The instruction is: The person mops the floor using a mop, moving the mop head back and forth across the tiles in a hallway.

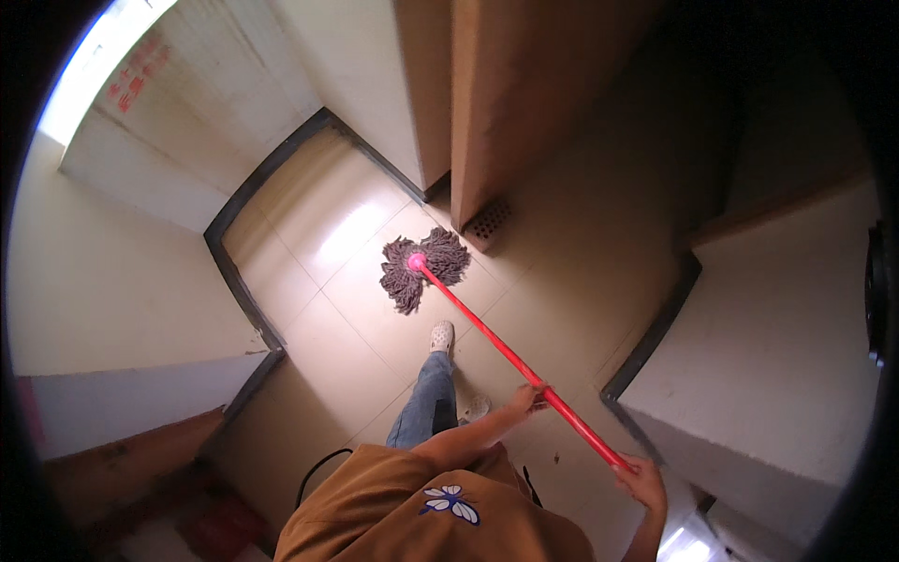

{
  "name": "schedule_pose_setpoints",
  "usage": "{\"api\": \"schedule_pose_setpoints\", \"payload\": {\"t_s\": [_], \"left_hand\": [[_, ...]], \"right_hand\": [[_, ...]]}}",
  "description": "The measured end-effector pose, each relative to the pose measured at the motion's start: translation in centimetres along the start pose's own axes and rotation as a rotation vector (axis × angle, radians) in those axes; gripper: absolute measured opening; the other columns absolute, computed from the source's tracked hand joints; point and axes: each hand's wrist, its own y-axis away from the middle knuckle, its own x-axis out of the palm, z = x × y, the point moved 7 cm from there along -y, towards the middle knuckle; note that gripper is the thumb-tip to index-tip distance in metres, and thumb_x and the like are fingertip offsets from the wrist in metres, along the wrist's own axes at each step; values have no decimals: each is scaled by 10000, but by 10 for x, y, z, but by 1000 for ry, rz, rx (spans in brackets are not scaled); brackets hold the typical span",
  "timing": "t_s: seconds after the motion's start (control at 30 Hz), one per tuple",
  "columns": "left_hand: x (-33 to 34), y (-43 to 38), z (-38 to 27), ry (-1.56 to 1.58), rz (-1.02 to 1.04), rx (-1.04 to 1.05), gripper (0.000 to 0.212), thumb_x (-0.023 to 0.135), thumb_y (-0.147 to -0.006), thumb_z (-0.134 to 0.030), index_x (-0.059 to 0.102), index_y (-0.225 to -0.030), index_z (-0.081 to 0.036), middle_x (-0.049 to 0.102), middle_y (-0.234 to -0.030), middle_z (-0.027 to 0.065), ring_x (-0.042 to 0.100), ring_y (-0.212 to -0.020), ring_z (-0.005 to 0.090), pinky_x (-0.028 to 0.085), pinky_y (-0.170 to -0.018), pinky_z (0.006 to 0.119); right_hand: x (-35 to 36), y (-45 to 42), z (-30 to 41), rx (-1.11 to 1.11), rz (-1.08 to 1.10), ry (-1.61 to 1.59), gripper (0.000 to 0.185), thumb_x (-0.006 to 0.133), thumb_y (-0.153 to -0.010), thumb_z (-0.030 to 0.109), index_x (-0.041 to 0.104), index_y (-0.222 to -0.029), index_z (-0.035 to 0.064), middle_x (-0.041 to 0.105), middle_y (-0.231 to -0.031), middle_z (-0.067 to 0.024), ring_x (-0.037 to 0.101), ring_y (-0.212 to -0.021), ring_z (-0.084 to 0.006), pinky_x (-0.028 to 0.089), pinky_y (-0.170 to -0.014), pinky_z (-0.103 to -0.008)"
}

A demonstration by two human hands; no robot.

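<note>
A string mop lies ahead of my feet, its dark grey-brown strands spread in two clumps on the tiled floor. A pink socket joins them to a long red handle, which slants back towards my right side. Partway along the handle, my left hand is wrapped around it. Close to the handle's upper end, my right hand grips it.
Just beyond the mop head stands the edge of a brown door, with a perforated block at its foot. Walls with dark skirting enclose the floor on the left; another skirted wall stands right. My shoe is behind the mop head.
</note>
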Motion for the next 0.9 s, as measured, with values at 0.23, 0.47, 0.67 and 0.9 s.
{"api": "schedule_pose_setpoints", "payload": {"t_s": [0.23, 0.47, 0.67, 0.9], "left_hand": [[-48, 14, -202, 351, -68, 337, 240, 352, -796, -288, 442, -849, -71, 517, -840, 41, 504, -718, 154, 408, -631, 291], [-100, 68, -346, 133, -243, 604, 251, 325, -798, -302, 417, -884, -85, 491, -760, 32, 473, -607, 129, 396, -503, 260], [-142, 57, -354, 5, -463, 430, 247, 437, -715, -172, 428, -934, -59, 498, -799, 75, 487, -725, 189, 399, -610, 378], [-16, 60, -211, -419, 55, -295, 314, 356, -773, -276, 479, -882, -9, 515, -866, 149, 496, -770, 269, 402, -669, 347]], "right_hand": [[113, -144, 176, -375, 106, -165, 292, 508, -726, 199, 486, -981, 58, 413, -535, 32, 366, -381, -46, 264, -307, -168], [249, -282, 378, -564, 175, -47, 251, 426, -748, 223, 489, -949, 87, 494, -594, -64, 454, -473, -131, 335, -397, -238], [276, -286, 368, -509, 227, 77, 222, 360, -770, 197, 443, -946, 88, 467, -568, -65, 438, -442, -160, 338, -391, -262], [172, -188, 235, -124, 474, -73, 204, 406, -781, 231, 439, -870, 50, 390, -473, 23, 351, -348, -68, 264, -302, -198]]}}
